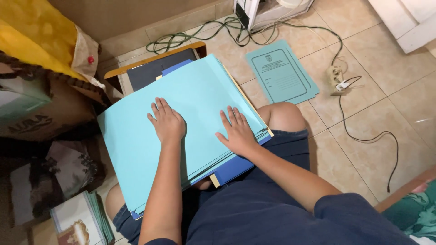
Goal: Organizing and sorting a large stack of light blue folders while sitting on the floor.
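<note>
A thick stack of light blue paper folders (195,97) lies across my lap, with darker blue and cream sheets showing at its edges. My left hand (167,122) rests flat on the top folder near its middle, fingers apart. My right hand (237,132) lies flat on the same folder, close to its right edge. Neither hand grips anything. One more light blue folder (281,72) with a printed frame lies alone on the tiled floor to the right.
A wooden tray (150,56) holding dark sheets sits behind the stack. Cardboard boxes (41,113) and a yellow bag (36,31) stand at left. Green cables (190,38), a power strip (337,79) and a black cord (363,136) cross the floor. Booklets (81,220) lie at lower left.
</note>
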